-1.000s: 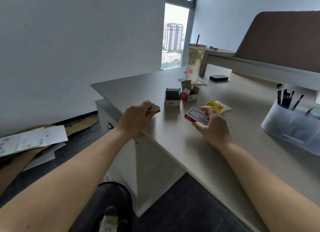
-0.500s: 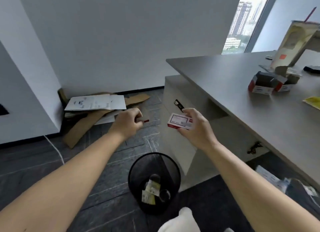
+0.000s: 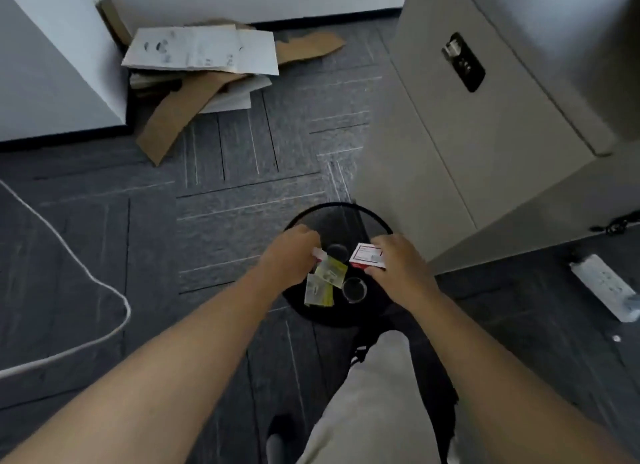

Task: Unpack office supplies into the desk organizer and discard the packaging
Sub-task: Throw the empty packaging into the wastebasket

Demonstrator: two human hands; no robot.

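I see the small red-and-white scrap point(image 3: 319, 253) pinched in my left hand point(image 3: 290, 256), directly above the open black bin point(image 3: 375, 218). Just right, my right hand point(image 3: 398, 261) grips the red-and-white box point(image 3: 367, 256), its long axis running left-right, also over the bin.

Left hand point(image 3: 289, 252) perhaps pinches scrap point(image 3: 319, 254).

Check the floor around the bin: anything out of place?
Yes. Flattened cardboard and papers lie heaped against the wall, and a white power strip and white cable lie loose. Nothing seems spilled beside the bin.
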